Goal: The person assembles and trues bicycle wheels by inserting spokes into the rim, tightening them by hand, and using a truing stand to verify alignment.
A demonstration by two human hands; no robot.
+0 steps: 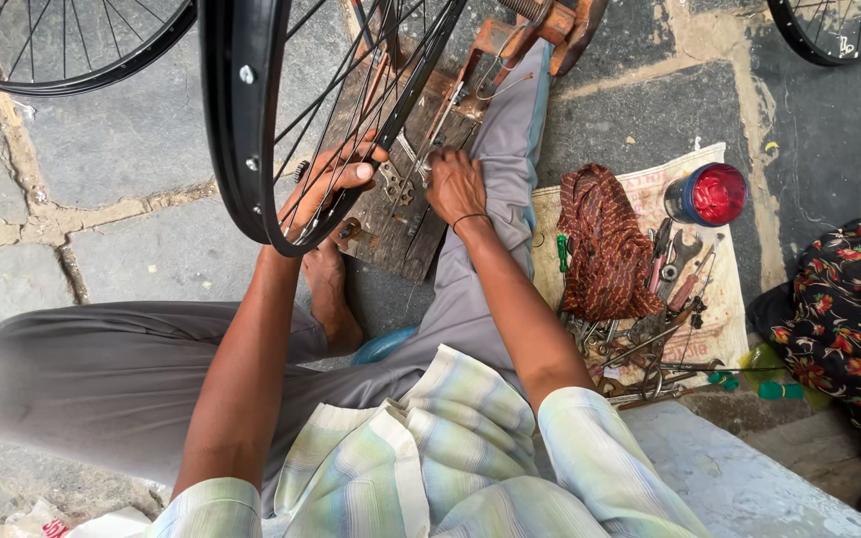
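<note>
- head view: person sitting on the stone floor point(112, 189), a black bicycle wheel rim point(241, 130) standing upright in front of them over a worn wooden stand point(401, 214)
- left hand point(336, 179) reaches in through the spokes point(351, 75), fingers curled round the lower rim and thumb on top, so it's holding the wheel steady
- right hand point(455, 184) is down on the wood just beside the rim, fingers pressed together over some small metal bits; honestly can't tell what exactly it's pinching, too small
- bare foot point(331, 289) sits under the wheel, close to the stand's edge
- off to the right on a cloth sack point(719, 319): a reddish patterned rag point(605, 249), a blue can with red lid point(710, 194), a heap of spanners and pliers point(665, 299)
- my take on doing this bit well: keep that left grip firm so the rim doesn't swing, work one spoke at a time, and keep the loose bits on the wood so nothing rolls into the floor cracks
</note>
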